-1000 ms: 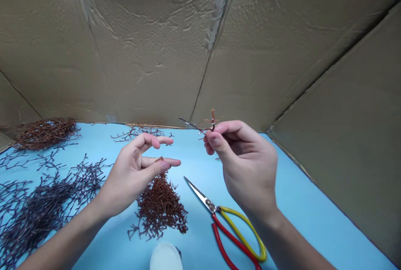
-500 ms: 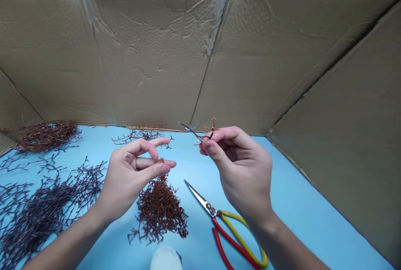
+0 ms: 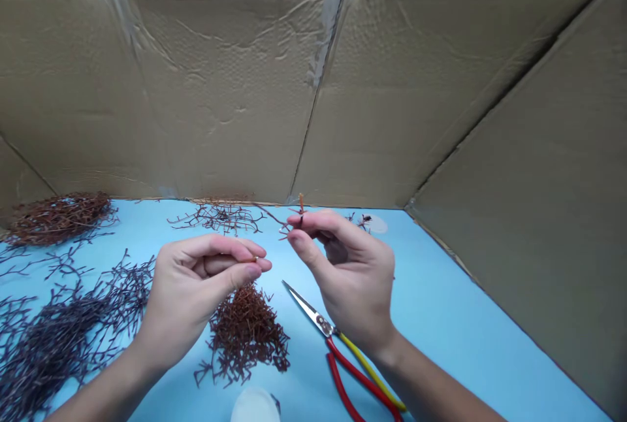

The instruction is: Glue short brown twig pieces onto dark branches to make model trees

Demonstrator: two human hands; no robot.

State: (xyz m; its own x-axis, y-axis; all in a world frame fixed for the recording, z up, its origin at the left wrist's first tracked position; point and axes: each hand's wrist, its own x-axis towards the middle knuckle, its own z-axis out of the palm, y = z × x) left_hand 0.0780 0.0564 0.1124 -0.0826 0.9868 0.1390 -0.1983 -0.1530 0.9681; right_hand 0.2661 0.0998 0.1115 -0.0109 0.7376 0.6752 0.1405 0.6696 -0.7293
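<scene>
Above the blue counter point(image 3: 455, 343), closed fingers of the left hand point(image 3: 191, 298) pinch one twig bit point(image 3: 253, 259); the right hand's point(image 3: 350, 285) pinch one branched twig point(image 3: 294, 221).

No text or labels can be read anywhere.

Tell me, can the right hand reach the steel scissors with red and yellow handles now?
Probably yes: the right hand hovers just above the steel scissors with red and yellow handles, and nothing lies between. But it pinches a thin reddish-brown twig, which it would likely drop first.
</scene>
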